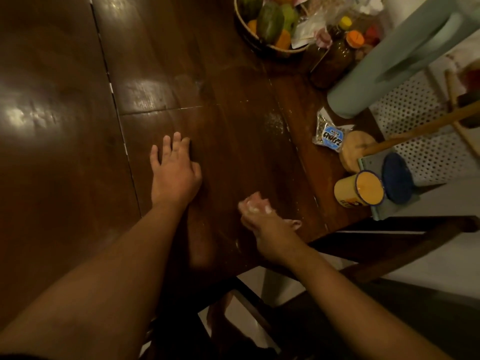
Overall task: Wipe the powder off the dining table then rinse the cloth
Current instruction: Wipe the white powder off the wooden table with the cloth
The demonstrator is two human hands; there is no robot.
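Left hand (174,169) flat, fingers spread; right hand (262,216) in closed grip

There is only one view, from a wide-angle camera on the person's head. It looks forward and steeply down on the dark wooden desk (78,126) from close above. Both forearms enter from the bottom edge, the floor shows at lower right, and the straight lines bend near the borders.

Dark brown table (78,126), yellow blue-rimmed mug (359,191), white dotted mat (420,152), pale green jug (384,63).
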